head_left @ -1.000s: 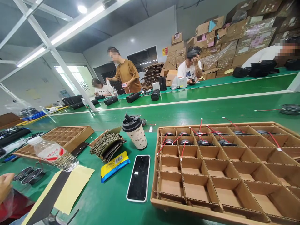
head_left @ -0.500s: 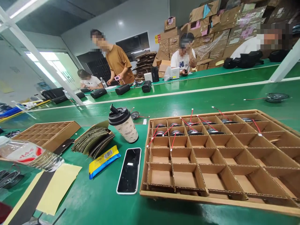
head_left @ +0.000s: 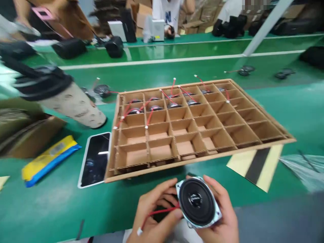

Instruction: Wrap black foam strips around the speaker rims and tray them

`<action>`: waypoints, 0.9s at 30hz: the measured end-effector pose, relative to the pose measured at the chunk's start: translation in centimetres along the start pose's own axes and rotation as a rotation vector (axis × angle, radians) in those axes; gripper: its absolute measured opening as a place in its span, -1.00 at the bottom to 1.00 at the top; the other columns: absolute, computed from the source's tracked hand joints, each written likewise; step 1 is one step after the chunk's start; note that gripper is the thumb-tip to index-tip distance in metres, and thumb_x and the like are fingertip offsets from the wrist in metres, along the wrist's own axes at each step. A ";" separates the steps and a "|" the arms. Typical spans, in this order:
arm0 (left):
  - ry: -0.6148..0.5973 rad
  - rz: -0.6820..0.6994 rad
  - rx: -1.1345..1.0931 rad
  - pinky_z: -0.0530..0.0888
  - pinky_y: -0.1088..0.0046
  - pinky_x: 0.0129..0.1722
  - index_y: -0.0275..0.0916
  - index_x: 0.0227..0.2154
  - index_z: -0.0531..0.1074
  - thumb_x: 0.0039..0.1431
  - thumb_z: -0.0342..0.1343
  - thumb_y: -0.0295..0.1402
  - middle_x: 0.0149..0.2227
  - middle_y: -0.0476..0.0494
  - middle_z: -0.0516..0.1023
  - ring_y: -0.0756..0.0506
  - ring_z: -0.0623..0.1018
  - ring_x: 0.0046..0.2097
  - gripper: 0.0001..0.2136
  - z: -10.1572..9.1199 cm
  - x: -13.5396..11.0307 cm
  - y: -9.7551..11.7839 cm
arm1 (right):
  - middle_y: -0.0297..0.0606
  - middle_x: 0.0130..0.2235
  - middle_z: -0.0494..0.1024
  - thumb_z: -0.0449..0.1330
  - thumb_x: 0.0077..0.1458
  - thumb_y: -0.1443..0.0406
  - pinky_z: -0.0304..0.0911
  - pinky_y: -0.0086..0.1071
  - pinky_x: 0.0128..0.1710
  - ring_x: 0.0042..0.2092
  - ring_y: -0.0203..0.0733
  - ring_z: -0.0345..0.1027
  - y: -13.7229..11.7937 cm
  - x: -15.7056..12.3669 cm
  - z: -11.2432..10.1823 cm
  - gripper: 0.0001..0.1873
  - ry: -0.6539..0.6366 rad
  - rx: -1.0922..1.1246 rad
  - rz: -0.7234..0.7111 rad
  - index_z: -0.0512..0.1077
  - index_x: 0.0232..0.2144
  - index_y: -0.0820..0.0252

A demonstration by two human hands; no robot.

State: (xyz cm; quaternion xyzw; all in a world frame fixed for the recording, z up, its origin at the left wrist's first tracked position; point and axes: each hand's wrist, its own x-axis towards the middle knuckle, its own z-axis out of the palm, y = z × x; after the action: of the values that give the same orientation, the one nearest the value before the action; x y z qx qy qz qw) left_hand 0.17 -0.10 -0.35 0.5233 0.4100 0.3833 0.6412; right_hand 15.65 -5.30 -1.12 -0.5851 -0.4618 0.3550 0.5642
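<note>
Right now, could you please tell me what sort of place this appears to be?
Most likely an electronics assembly workshop: the hands hold a loudspeaker with a red wire, more speakers sit in a divided cardboard tray, and people are across the long green table.

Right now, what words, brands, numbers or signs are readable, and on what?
"N": white shirt across the bench.
Too blurred: print on the paper cup, yellow-and-blue packet, centre of the held speaker.
Too small: yellow label on the white box.
</note>
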 end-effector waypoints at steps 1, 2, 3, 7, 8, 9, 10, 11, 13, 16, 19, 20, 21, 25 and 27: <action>0.011 0.013 0.025 0.55 0.65 -0.30 -0.06 0.04 0.47 0.12 0.28 -0.36 -0.18 -0.09 0.63 0.01 0.61 -0.30 -0.61 -0.1 0.1 0.1 | -0.38 0.08 0.41 0.23 0.00 0.47 0.22 -0.78 0.10 0.06 -0.51 0.35 -0.6 0.4 0.4 -0.28 0.002 0.033 -0.006 0.13 0.18 -0.04; 0.004 0.026 0.053 0.55 0.66 -0.29 -0.04 0.03 0.47 0.14 0.26 -0.39 -0.17 -0.07 0.64 0.02 0.62 -0.30 -0.63 -0.2 0.1 0.1 | -0.42 0.06 0.42 0.21 -0.04 0.53 0.21 -0.82 0.09 0.05 -0.54 0.36 -1.0 0.8 0.8 -0.23 0.006 0.053 -0.025 0.13 0.18 -0.06; 0.001 0.039 0.082 0.56 0.66 -0.27 -0.04 0.03 0.48 0.16 0.24 -0.40 -0.18 -0.06 0.64 0.02 0.62 -0.29 -0.64 -0.2 0.2 0.2 | -0.44 0.05 0.42 0.19 -0.08 0.57 0.21 -0.83 0.08 0.04 -0.56 0.36 -1.0 1.1 1.1 -0.19 0.003 0.069 -0.048 0.14 0.18 -0.08; 0.054 0.050 0.144 0.55 0.63 -0.14 -0.12 0.03 0.49 0.19 0.22 -0.34 -0.21 -0.09 0.65 -0.04 0.64 -0.19 -0.67 -0.3 0.2 0.2 | -0.43 0.02 0.45 0.22 -0.12 0.55 0.24 -0.83 0.05 0.02 -0.53 0.38 -0.1 1.5 1.2 -0.19 -0.003 0.085 -0.117 0.18 0.17 -0.07; 0.063 0.046 0.144 0.56 0.61 -0.14 -0.14 0.03 0.49 0.19 0.22 -0.33 -0.21 -0.11 0.65 -0.05 0.64 -0.17 -0.67 -0.3 0.2 0.1 | -0.41 0.01 0.46 0.24 -0.12 0.53 0.25 -0.82 0.04 0.01 -0.50 0.39 0.2 1.6 1.1 -0.20 -0.005 0.087 -0.126 0.20 0.16 -0.05; 0.070 0.044 0.138 0.56 0.60 -0.15 -0.17 0.03 0.49 0.19 0.22 -0.32 -0.21 -0.13 0.65 -0.06 0.64 -0.18 -0.67 -0.2 0.1 0.1 | -0.38 0.00 0.47 0.27 -0.12 0.51 0.28 -0.80 0.02 -0.01 -0.47 0.41 0.3 1.6 0.9 -0.22 -0.012 0.093 -0.135 0.21 0.16 -0.02; 0.079 0.039 0.127 0.57 0.58 -0.16 -0.19 0.02 0.50 0.18 0.23 -0.31 -0.21 -0.14 0.65 -0.07 0.64 -0.20 -0.67 -0.2 0.1 0.2 | -0.33 -0.01 0.47 0.29 -0.12 0.48 0.32 -0.77 -0.01 -0.03 -0.43 0.43 0.4 1.6 0.7 -0.22 -0.023 0.100 -0.143 0.21 0.16 0.01; 0.088 0.029 0.111 0.58 0.55 -0.16 -0.21 0.01 0.51 0.17 0.24 -0.30 -0.22 -0.15 0.66 -0.08 0.64 -0.22 -0.67 -0.1 0.0 0.2 | -0.28 -0.02 0.48 0.32 -0.11 0.46 0.36 -0.73 -0.04 -0.06 -0.38 0.45 0.4 1.6 0.5 -0.21 -0.040 0.106 -0.146 0.20 0.17 0.04; 0.098 0.007 0.079 0.58 0.51 -0.14 -0.22 -0.01 0.52 0.16 0.25 -0.29 -0.21 -0.15 0.65 -0.09 0.64 -0.22 -0.67 -0.1 0.0 0.3 | -0.20 -0.03 0.48 0.40 -0.12 0.39 0.42 -0.66 -0.10 -0.08 -0.30 0.47 0.1 1.7 0.1 -0.17 -0.081 0.114 -0.145 0.16 0.18 0.09; 0.059 0.004 0.043 0.56 0.47 -0.06 -0.22 0.02 0.51 0.18 0.23 -0.28 -0.14 -0.18 0.64 -0.11 0.63 -0.14 -0.65 0.0 0.0 0.5 | -0.13 -0.07 0.50 0.43 -0.09 0.23 0.47 -0.58 -0.16 -0.12 -0.22 0.49 -0.4 1.9 -0.4 -0.17 -0.094 0.033 -0.172 0.14 0.17 0.15; 0.099 -0.042 -0.021 0.57 0.47 -0.09 -0.24 0.04 0.49 0.19 0.22 -0.26 -0.06 -0.23 0.61 -0.12 0.62 -0.11 -0.64 0.3 0.0 0.8 | -0.13 -0.15 0.52 0.38 -0.03 0.15 0.48 -0.55 -0.24 -0.21 -0.24 0.50 -0.3 2.4 0.0 -0.24 -0.033 -0.082 -0.200 0.16 0.13 0.23; 0.141 -0.074 -0.055 0.58 0.48 -0.12 -0.23 0.06 0.47 0.19 0.21 -0.25 -0.01 -0.24 0.58 -0.12 0.62 -0.11 -0.62 0.5 -0.1 1.0 | -0.12 -0.16 0.51 0.38 -0.02 0.18 0.48 -0.56 -0.25 -0.21 -0.25 0.49 -0.1 2.5 0.3 -0.27 0.001 -0.111 -0.198 0.17 0.12 0.25; 0.192 -0.097 -0.083 0.58 0.49 -0.15 -0.20 0.08 0.45 0.19 0.21 -0.24 0.05 -0.24 0.54 -0.12 0.61 -0.10 -0.60 0.6 -0.4 1.3 | -0.12 -0.14 0.50 0.38 -0.02 0.22 0.47 -0.56 -0.24 -0.20 -0.26 0.48 0.1 2.7 0.7 -0.28 0.040 -0.140 -0.196 0.18 0.12 0.25; 0.329 -0.066 0.097 0.54 0.56 -0.22 -0.09 0.00 0.52 0.15 0.23 -0.18 0.01 -0.15 0.57 -0.08 0.60 -0.16 -0.64 0.2 -2.8 3.4 | -0.09 0.07 0.34 0.36 -0.06 0.32 0.42 -0.39 0.02 0.05 -0.18 0.35 -0.1 3.0 1.5 -0.18 0.138 -0.289 -0.193 0.12 0.22 0.15; 0.269 0.007 0.274 0.53 0.57 -0.29 -0.07 -0.23 0.63 0.13 0.24 -0.16 -0.19 -0.10 0.64 -0.07 0.60 -0.28 -0.80 -0.3 -4.1 4.6 | -0.16 0.18 0.24 0.36 -0.07 0.29 0.34 -0.28 0.16 0.19 -0.12 0.22 -0.9 2.9 0.3 -0.14 0.012 -0.372 -0.203 0.13 0.25 0.05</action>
State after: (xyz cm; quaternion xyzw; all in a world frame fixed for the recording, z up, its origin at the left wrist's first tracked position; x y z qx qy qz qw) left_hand -1.87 -3.01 4.62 0.5513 0.5386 0.3926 0.5018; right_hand 16.22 -2.51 0.09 -0.6315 -0.5727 0.2016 0.4822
